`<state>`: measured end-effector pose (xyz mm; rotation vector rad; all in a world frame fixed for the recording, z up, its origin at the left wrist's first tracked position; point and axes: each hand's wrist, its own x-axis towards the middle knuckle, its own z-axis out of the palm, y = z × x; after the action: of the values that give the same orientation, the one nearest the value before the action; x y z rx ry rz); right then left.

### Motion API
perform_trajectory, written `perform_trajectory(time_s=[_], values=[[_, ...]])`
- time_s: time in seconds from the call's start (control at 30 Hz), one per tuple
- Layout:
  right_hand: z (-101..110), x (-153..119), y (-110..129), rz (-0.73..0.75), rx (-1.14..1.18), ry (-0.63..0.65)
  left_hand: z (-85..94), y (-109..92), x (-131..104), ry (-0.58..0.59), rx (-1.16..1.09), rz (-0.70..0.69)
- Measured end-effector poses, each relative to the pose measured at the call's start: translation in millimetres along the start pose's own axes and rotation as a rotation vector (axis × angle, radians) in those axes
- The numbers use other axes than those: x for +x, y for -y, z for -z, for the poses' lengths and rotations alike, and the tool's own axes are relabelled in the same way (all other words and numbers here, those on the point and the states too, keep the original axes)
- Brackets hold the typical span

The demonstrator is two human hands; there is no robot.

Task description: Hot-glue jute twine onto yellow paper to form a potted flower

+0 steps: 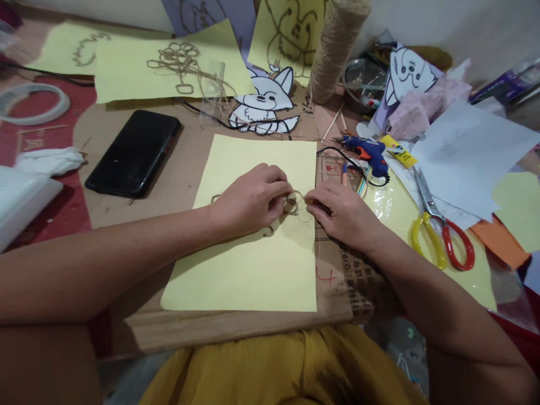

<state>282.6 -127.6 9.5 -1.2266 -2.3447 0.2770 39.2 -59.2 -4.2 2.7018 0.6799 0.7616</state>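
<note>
A sheet of yellow paper (253, 275) lies before me with brown twine (291, 207) looped on it. Over the middle of the sheet, my left hand (257, 197) has its fingers closed at the left side of the twine loop. My right hand (337, 211) pinches the twine's other end at the paper's right edge, thumb against forefinger. Faint pencil curves show beneath the loop. Another bit of twine peeks out left of my left hand, and the hand and forearm hide part of the shape.
A black phone (134, 153) and a tape roll (34, 104) lie left. At the back are twine-decorated yellow sheets (126, 73), a fox cutout (265, 98) and an upright twine spool (337, 48). A blue glue gun (367, 152) and scissors (430, 208) lie right among papers.
</note>
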Motion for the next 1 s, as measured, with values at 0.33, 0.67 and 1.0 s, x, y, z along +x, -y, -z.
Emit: perform_trajectory(time_s=[0.33, 0.67, 1.0], values=[[-1.9, 1.0, 0.0, -0.077, 0.021, 0.057, -1.7, 2.6, 0.4, 0.017, 0.042, -0.027], [-4.1, 2.2, 0.0, -0.08, 0.02, 0.042, -1.4, 1.3, 2.0, 0.039, 0.039, 0.004], [-4.2, 3.9, 0.6, -0.095, 0.023, 0.055, -1.0, 1.1, 2.5, 0.026, 0.025, -0.009]])
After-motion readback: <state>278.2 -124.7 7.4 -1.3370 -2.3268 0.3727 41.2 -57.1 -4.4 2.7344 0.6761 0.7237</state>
